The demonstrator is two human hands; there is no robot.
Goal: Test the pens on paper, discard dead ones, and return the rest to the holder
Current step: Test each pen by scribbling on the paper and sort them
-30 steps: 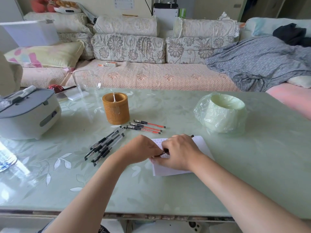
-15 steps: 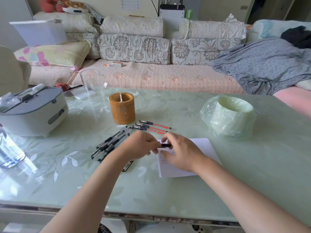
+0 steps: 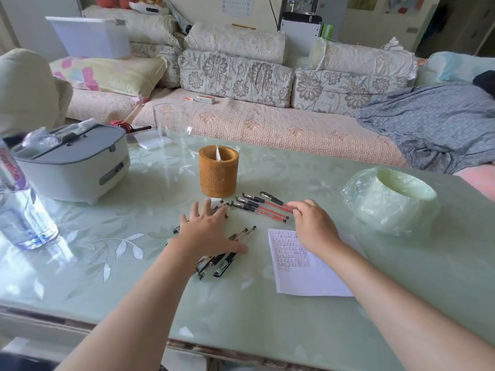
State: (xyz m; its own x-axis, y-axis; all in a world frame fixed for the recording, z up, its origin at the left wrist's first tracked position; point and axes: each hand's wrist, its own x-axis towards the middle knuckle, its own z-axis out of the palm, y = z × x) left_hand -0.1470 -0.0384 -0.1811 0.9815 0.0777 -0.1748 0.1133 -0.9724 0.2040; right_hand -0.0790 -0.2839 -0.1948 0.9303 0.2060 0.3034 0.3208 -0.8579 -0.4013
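Left hand (image 3: 207, 231), frame centre: fingers spread straight, flat over black pens (image 3: 223, 262), gripping nothing. Right hand (image 3: 312, 223): fingers bent at red pens (image 3: 263, 208); grip unclear. Paper (image 3: 316, 274) lower right; holder (image 3: 218, 171) above.

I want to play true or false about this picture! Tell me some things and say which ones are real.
1. The left hand is spread open over the black pens. True.
2. The red pens stand inside the pen holder. False: they lie on the table beside it.
3. The paper has writing on it. True.
4. The right hand is writing on the paper. False: it holds no pen, and its fingertips are at the ends of the red pens.
5. The bin has a plastic bag in it. True.
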